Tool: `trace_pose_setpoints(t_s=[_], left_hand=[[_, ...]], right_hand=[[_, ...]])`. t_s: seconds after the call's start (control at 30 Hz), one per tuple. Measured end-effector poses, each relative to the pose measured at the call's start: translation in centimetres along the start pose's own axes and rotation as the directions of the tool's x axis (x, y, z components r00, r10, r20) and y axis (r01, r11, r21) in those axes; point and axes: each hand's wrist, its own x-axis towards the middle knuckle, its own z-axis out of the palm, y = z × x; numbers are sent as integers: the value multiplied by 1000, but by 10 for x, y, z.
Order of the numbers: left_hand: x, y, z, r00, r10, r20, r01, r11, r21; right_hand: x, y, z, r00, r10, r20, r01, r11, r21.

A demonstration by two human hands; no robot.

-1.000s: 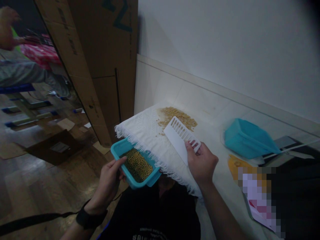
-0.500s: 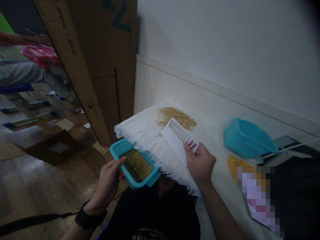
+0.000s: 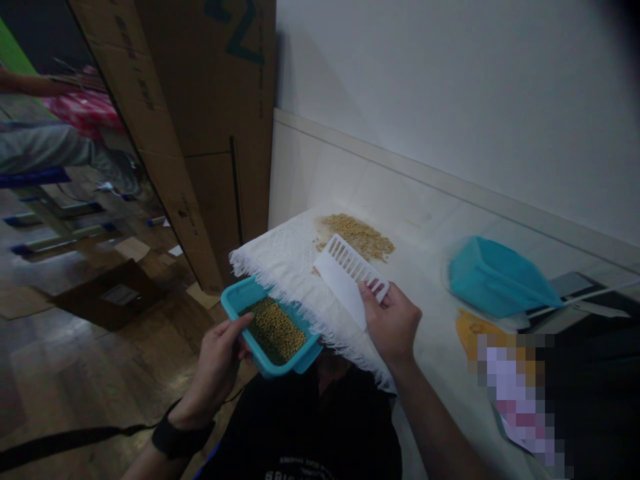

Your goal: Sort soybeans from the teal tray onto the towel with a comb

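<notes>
My left hand [image 3: 219,365] grips the rim of the teal plastic bean tray [image 3: 301,360]; my right hand [image 3: 393,325] pinches the seemingly light, stiff white slotted plastic scraper [image 3: 344,279].

The far end of the teal tray [image 3: 300,360] lay hidden beneath the fringed cloth [image 3: 290,260]. The lower corner of the white scraper [image 3: 340,280] was covered by the right grip [image 3: 393,323]. A pixelated patch [image 3: 515,393] masked part of the desk [image 3: 450,373] and of a yellow item [image 3: 467,330]. A co-worker's arm [image 3: 25,83] was cut off at the left edge.
</notes>
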Motion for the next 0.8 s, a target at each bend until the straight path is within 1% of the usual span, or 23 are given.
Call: trace_pose_setpoints(t_s=[0.2, 0.43, 0.6, 0.8], left_hand=[[2, -1, 0, 1000, -2, -11, 2, 1000, 10], [3, -1, -1, 1000, 14, -28, -14, 1000, 1], [6, -3, -4, 999, 23, -29, -23, 1000, 0], [12, -1, -6, 999, 27, -36, -27, 1000, -10]], right_hand=[[5, -1, 10, 1000, -3, 12, 3, 1000, -6], [2, -1, 18, 999, 11, 49, -14, 998, 60], [-2, -5, 20, 995, -19, 102, 10, 996, 91], [-4, -8, 22, 988, -75, 136, 60, 992, 110]])
